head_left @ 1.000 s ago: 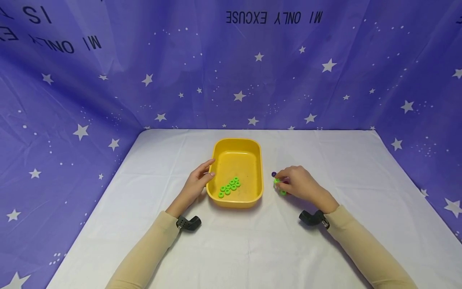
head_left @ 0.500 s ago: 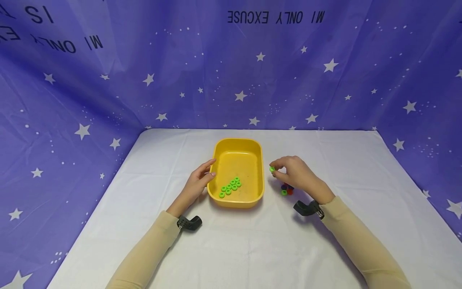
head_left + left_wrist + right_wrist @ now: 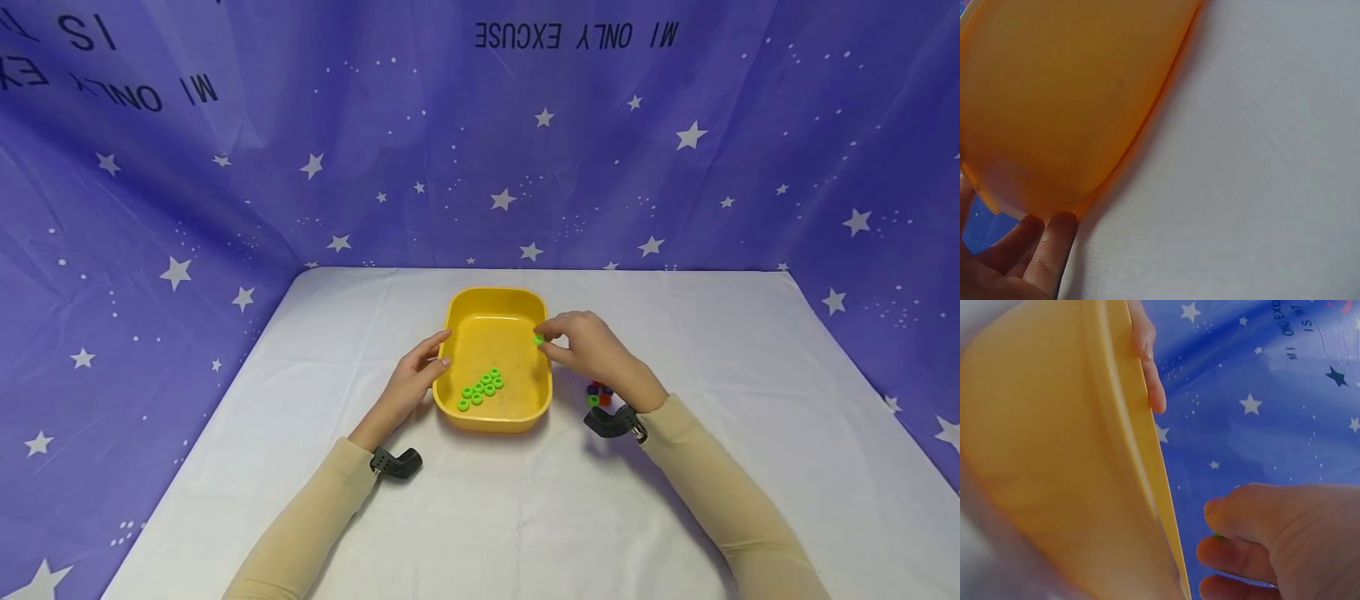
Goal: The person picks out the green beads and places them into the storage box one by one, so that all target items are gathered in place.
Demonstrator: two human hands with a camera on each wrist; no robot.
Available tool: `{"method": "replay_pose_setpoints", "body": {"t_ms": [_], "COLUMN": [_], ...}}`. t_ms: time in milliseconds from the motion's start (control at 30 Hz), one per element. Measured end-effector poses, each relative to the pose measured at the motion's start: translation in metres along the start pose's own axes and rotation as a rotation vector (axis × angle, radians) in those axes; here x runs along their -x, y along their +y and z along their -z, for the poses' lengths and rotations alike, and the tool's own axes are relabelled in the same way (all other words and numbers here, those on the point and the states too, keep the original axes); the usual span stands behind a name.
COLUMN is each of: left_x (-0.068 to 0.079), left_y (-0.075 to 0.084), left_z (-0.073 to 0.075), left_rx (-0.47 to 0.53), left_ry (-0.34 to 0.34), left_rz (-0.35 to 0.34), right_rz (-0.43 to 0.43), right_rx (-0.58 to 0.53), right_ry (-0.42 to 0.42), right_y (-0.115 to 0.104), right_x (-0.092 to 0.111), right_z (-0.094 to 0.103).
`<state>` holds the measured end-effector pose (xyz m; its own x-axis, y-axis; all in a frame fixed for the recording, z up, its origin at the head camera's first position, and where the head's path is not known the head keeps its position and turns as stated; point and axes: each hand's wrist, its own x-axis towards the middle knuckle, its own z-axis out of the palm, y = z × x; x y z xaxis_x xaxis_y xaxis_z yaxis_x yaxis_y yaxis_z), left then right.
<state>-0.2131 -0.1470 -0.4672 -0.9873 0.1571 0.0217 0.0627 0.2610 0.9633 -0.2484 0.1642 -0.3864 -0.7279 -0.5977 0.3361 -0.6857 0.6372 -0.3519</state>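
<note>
In the head view my left hand (image 3: 411, 375) holds the left side of a yellow plastic bin (image 3: 495, 423). Its thumb and a finger lie over the rim, while other fingertips (image 3: 1060, 225) touch the outer wall in the left wrist view. Between thumb and fingers, my right hand (image 3: 588, 343) pinches a green bead (image 3: 538, 339) above the bin's right rim. Only a sliver of that bead shows in the right wrist view, where the fingers hide the rest. Several green ring-shaped beads (image 3: 486, 379) lie in slanting rows on the bin's floor, toward the front left.
Right of the bin, partly under my right wrist, lies a small cluster of beads: a green bead (image 3: 594, 401), red beads (image 3: 604, 400) and dark purple ones. A white cloth (image 3: 480, 517) covers the table. Purple star-printed curtains (image 3: 420, 150) stand behind and at both sides.
The right hand has picked up a green bead from the cluster and carried it left, up to the bin's right rim. The left hand has stayed at the bin.
</note>
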Motion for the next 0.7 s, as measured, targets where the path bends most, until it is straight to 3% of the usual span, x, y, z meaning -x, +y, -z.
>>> {"method": "replay_pose_setpoints", "body": {"t_ms": [367, 700], "left_x": [0.0, 0.0], "left_y": [0.002, 0.0], "left_z": [0.0, 0.0], "left_rx": [-0.011, -0.007], "left_ry": [-0.002, -0.005], "left_rz": [-0.005, -0.002], "right_rz": [0.005, -0.008], "right_rx": [-0.029, -0.019], "right_ry": [-0.062, -0.129], "right_y": [-0.024, -0.032], "right_x": [-0.021, -0.03], "right_z": [-0.016, -0.034]}}
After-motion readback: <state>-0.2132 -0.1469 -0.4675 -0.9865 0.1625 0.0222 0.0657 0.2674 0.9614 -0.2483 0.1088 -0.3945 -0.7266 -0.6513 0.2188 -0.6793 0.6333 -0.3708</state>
